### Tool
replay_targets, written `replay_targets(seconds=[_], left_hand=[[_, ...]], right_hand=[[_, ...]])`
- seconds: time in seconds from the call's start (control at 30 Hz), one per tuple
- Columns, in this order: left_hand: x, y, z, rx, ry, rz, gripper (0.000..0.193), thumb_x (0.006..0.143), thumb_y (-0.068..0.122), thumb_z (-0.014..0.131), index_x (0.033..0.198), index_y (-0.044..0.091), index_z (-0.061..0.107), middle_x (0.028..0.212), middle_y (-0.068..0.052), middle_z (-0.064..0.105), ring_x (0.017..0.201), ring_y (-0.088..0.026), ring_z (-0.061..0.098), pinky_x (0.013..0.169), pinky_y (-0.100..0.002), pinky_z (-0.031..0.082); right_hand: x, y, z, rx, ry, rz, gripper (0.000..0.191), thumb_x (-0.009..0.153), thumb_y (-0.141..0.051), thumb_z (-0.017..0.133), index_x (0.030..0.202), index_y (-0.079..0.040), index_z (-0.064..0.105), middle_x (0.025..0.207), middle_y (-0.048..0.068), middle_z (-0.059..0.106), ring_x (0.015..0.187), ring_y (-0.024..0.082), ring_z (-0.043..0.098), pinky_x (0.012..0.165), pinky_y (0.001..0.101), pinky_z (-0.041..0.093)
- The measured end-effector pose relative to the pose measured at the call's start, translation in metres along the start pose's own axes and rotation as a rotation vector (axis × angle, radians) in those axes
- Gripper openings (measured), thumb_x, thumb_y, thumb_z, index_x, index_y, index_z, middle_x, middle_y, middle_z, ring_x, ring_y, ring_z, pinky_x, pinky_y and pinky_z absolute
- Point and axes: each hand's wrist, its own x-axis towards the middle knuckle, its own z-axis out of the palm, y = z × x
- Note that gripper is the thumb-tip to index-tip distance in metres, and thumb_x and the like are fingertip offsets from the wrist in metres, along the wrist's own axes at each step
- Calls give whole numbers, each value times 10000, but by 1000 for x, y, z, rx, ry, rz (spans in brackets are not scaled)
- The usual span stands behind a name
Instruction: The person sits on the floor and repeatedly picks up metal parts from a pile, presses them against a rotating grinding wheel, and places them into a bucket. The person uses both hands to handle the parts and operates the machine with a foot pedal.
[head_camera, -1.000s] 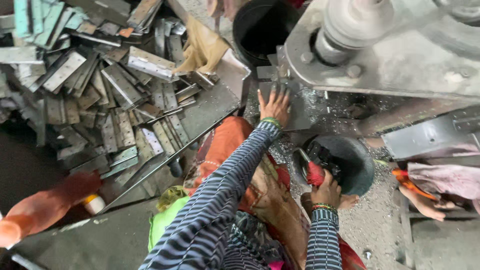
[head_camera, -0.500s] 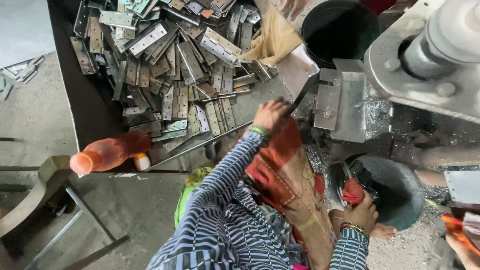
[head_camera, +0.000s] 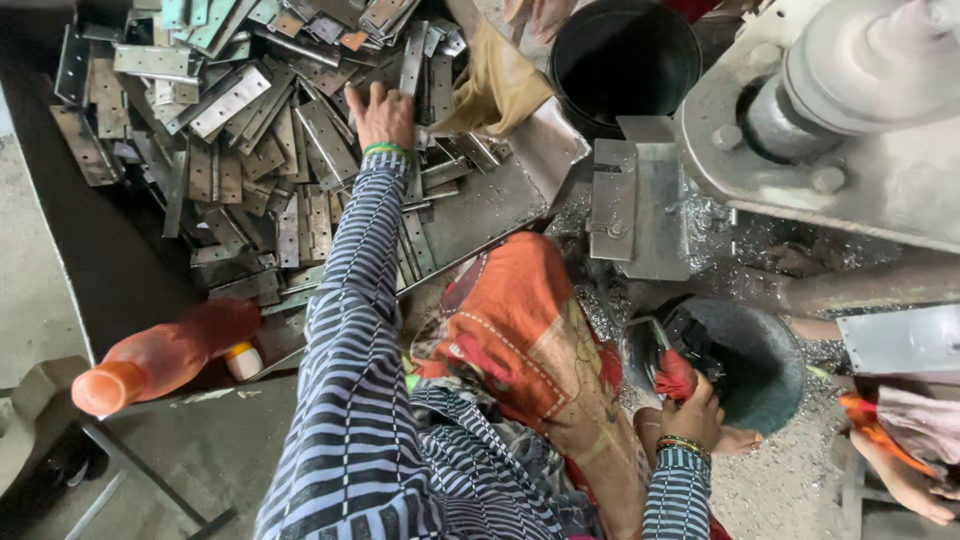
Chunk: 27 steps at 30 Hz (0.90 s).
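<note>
From the head camera, looking straight down, we see our left arm in its blue-and-white striped sleeve stretched far forward and nearly straight. Our left hand (head_camera: 383, 112) lies palm down on the heap of flat grey steel hinge plates (head_camera: 235, 110), which is piled on the dark metal desk (head_camera: 500, 205) and fills the upper left of the view. The fingers of this hand are pressed onto the plates and curled a little at the tips; we cannot tell whether they have closed on one plate or only rest on the heap. A green bangle sits at the wrist.

Our right arm is bent close to the body, low at the right. Our right hand (head_camera: 692, 408) is wrapped around a bunched red cloth (head_camera: 676, 376), fingers clamped on it, and a flat shiny metal piece (head_camera: 640, 350) stands just beside the cloth, touching it. This hand hovers at the rim of a round dark bowl-shaped bin (head_camera: 760, 370) on the floor.

Between the two arms, an orange patterned cloth (head_camera: 520, 330) drapes over our lap. An orange plastic bottle (head_camera: 165, 355) lies tilted at the left edge of the desk. Above the right hand stands a grey machine housing (head_camera: 850, 150), with a black bucket (head_camera: 622, 55) behind it.
</note>
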Motion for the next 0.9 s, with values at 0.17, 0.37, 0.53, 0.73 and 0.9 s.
replay_targets(seconds=[0.17,0.37,0.53,0.73,0.9], left_hand=[[-51,0,27,-124,-61,-3,269,883,42,668,1090,190,755,1142,-36,724,1211,-262,561,1088,-616,314],[-115,47,33,-376,-312,101,137,859,193,705,941,281,769,986,-40,755,1046,-275,669,848,-478,539],[-121,157,20,-733,-189,440,153,801,244,751,954,248,744,1083,-7,741,1021,-289,643,839,-458,520],[-117,252,49,-702,-185,710,337,801,165,735,1118,276,704,1290,37,622,1308,-219,499,1140,-591,329],[-143,267,72,-656,-295,597,391,793,102,690,1157,246,681,1511,30,525,1461,-219,377,1188,-714,167]], right_hand=[[-1,-3,-1,13,-29,23,841,721,-190,837,1476,-238,470,1275,187,638,1178,439,588,983,552,484],[-7,-5,-3,80,-6,25,802,755,-129,781,1487,-233,470,1284,190,625,1176,438,575,976,554,484],[-6,-6,-7,73,-36,58,764,785,-175,780,1478,-246,465,1301,168,620,1193,423,569,969,556,485],[-5,-9,-14,68,-30,39,786,775,-170,772,1485,-252,443,1313,148,617,1193,408,571,979,547,486],[-5,-11,-11,88,-61,96,795,763,-177,783,1475,-267,439,1336,140,609,1212,400,567,978,546,489]])
